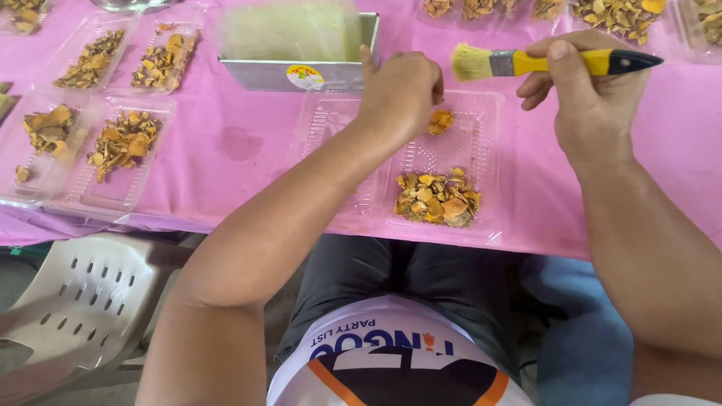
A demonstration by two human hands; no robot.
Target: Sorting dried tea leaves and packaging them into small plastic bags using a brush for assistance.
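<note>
Gripping one paintbrush (553, 62), right hand (590, 98) (left hand (398, 94) fisted) above one tray (481, 154).

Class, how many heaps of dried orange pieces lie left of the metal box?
5: far left heap, far right heap, near left heap, near right heap, and corner heap, cut off at top left. Others may lie outside the frame.

chips (438, 198) in tray (481, 120) – tin (263, 74) behind
</note>
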